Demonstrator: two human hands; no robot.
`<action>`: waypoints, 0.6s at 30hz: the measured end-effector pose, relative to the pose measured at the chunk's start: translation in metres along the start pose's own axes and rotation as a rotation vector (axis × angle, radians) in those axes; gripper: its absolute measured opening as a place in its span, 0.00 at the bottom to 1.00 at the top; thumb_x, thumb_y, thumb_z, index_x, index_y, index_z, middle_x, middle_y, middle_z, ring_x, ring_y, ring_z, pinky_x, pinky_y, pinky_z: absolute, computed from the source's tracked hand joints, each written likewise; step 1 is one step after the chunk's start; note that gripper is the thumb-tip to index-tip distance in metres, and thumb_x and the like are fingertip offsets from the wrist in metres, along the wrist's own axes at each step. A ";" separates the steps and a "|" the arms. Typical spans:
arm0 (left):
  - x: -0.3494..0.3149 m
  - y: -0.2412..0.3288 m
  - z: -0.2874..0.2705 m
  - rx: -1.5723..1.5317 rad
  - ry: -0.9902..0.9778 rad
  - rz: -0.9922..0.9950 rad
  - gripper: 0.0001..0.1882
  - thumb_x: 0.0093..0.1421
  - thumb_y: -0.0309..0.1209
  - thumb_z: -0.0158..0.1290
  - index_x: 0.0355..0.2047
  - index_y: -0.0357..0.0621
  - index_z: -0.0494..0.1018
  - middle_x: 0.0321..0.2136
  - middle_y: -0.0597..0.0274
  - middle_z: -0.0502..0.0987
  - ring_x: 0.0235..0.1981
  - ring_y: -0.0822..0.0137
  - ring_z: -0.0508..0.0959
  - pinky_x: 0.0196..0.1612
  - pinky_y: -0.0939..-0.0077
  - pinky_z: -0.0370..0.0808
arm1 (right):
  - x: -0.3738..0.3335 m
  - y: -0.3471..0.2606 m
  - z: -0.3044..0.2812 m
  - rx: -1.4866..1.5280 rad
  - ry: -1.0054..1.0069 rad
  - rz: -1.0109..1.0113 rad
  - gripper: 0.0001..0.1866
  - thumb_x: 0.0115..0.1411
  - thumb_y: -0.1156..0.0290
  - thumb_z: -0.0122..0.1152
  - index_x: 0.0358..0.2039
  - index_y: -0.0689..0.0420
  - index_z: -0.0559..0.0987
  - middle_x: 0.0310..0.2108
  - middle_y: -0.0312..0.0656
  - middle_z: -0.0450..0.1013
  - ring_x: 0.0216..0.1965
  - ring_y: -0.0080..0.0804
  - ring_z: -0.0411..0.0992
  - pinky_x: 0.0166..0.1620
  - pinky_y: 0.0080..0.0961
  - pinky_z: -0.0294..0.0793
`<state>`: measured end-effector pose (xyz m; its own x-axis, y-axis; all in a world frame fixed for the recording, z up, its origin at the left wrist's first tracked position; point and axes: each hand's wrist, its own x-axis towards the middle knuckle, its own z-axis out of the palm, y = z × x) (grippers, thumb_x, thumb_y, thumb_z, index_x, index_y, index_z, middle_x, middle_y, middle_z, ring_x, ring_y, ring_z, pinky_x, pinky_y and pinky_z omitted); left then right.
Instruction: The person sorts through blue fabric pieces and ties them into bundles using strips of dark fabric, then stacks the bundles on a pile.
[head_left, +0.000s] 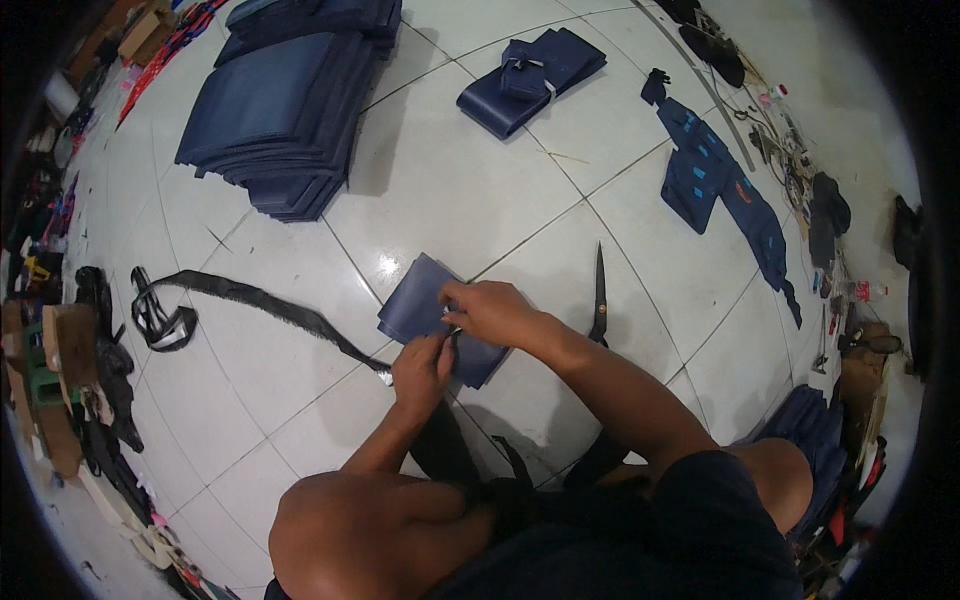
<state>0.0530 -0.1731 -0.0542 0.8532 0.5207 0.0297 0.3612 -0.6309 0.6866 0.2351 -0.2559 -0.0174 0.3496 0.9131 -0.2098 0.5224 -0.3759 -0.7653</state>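
Note:
A folded navy blue sheet [412, 298] lies on the floor in front of me, beneath both hands. My left hand [424, 366] is closed at its lower left edge, pinching a black fabric strip [290, 305]. That strip has a frayed edge and runs off to the left, ending in a loose coil. Over the middle of the sheet, my right hand [488, 312] bends its fingers in a pinch close to the left fingertips. A small pale bit shows at its fingers, too small to name. Scissors [600, 290] with black blades lie to the right, apart from my hands.
A tall stack of navy sheets [265, 105] stands at the far left. Beyond my hands lies a folded navy bundle [535, 80], tied together. Navy pieces with light blue marks [715, 170] are spread at the right. Clutter lines both walls, including a clear bottle [868, 291].

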 end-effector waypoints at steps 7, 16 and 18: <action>0.014 -0.004 -0.016 -0.431 -0.220 -0.239 0.10 0.63 0.30 0.51 0.33 0.36 0.79 0.29 0.51 0.76 0.34 0.56 0.78 0.40 0.68 0.73 | -0.022 0.004 -0.022 0.027 -0.021 -0.094 0.14 0.56 0.64 0.67 0.38 0.55 0.74 0.36 0.43 0.74 0.41 0.43 0.75 0.42 0.36 0.76; 0.019 -0.016 -0.023 -0.545 -0.413 -0.317 0.11 0.62 0.31 0.49 0.35 0.37 0.78 0.33 0.54 0.77 0.39 0.60 0.77 0.45 0.69 0.72 | -0.047 0.004 0.024 -0.017 0.080 -0.134 0.15 0.54 0.63 0.69 0.38 0.53 0.75 0.34 0.41 0.74 0.39 0.43 0.74 0.41 0.42 0.74; 0.021 -0.014 -0.022 -0.511 -0.422 -0.299 0.12 0.62 0.33 0.48 0.35 0.37 0.78 0.33 0.54 0.77 0.39 0.58 0.77 0.44 0.68 0.72 | -0.047 0.003 0.021 0.018 0.051 -0.128 0.14 0.55 0.64 0.67 0.38 0.53 0.75 0.32 0.42 0.74 0.39 0.44 0.74 0.42 0.42 0.74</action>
<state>0.0575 -0.1407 -0.0474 0.8553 0.2974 -0.4242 0.4687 -0.0952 0.8782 0.2034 -0.2967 -0.0224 0.3201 0.9441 -0.0789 0.5515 -0.2534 -0.7947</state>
